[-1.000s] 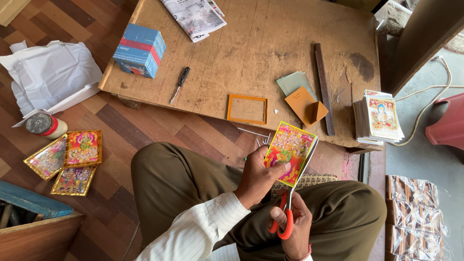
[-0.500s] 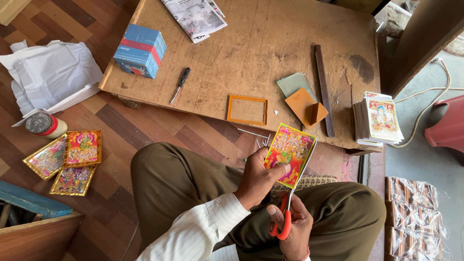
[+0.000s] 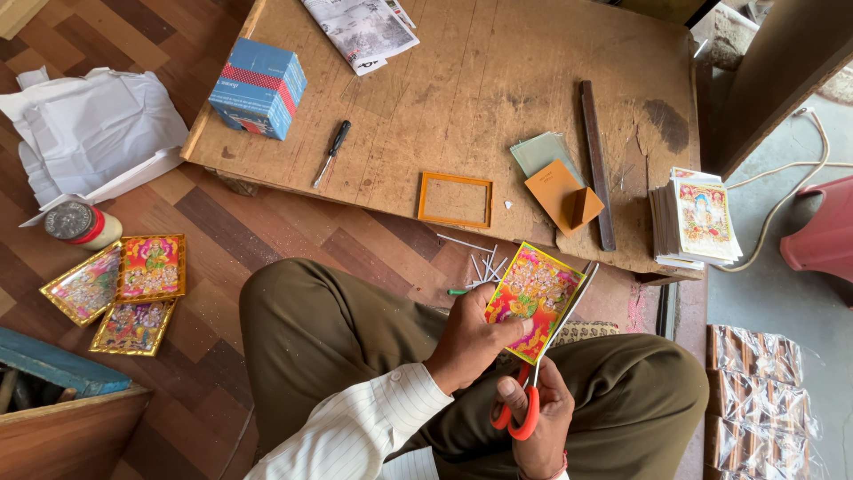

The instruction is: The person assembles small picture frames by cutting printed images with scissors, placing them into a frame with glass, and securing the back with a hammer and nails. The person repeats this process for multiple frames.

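Left hand [image 3: 469, 340] pinches print [image 3: 536, 298] upright, steadying it; right hand [image 3: 538, 418] closed on scissors [image 3: 533, 391], blades along print's right edge.

Low wooden board [image 3: 462, 107] — blue box [image 3: 259, 86], screwdriver [image 3: 332, 151], orange frame [image 3: 455, 200], picture stack [image 3: 697, 220].

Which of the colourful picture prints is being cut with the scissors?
The print held in the left hand; orange scissors run along its right edge. The framed three lie on the floor.
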The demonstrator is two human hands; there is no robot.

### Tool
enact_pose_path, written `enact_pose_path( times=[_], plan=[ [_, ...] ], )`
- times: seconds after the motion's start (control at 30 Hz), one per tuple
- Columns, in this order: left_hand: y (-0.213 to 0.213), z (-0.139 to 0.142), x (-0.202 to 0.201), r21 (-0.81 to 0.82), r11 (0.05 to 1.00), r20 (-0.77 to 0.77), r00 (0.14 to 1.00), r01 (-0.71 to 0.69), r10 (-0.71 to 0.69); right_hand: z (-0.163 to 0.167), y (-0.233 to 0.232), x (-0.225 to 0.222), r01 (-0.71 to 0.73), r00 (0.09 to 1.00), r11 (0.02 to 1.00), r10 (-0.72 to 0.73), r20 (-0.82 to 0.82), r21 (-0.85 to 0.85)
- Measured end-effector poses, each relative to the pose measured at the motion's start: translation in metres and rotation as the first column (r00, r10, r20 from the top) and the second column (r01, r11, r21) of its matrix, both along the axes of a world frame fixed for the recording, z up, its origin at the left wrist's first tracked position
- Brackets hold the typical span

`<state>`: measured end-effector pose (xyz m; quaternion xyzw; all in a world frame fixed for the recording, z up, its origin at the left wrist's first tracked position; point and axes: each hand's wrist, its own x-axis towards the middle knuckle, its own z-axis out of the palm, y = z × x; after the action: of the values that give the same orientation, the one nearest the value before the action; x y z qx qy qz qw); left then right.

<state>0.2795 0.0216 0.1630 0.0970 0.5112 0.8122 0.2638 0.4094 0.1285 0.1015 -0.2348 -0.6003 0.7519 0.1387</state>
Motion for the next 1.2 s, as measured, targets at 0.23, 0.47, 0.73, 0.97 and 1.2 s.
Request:
enact_pose_path(
  times=[0.23,0.47,0.73,0.97,1.2],
  plan=[
    [0.002,-0.009,-0.001,0.087,0.996,0.067,0.998,-0.021,0.015,-0.007,-0.001,0.001,0.017,0.998,1.0,-0.017,0.056,0.009],
    [-0.016,-0.027,-0.029,0.076,0.991,-0.008,0.994,-0.106,0.107,-0.027,0.004,0.014,-0.669,0.635,0.548,0.069,0.77,0.502],
    [-0.032,-0.035,-0.051,-0.048,0.972,0.028,0.973,-0.229,0.23,-0.048,0.007,-0.001,-0.863,0.376,-0.022,0.64,0.67,0.506],
    [-0.057,-0.078,-0.064,0.225,0.968,0.413,0.89,0.107,-0.195,0.022,0.061,-0.077,-0.272,0.946,0.642,0.316,0.077,0.717],
    [-0.06,-0.104,-0.104,0.426,0.892,0.635,0.652,0.153,-0.415,0.018,0.068,-0.155,-0.315,0.937,0.892,0.347,-0.043,0.323]
  ],
)
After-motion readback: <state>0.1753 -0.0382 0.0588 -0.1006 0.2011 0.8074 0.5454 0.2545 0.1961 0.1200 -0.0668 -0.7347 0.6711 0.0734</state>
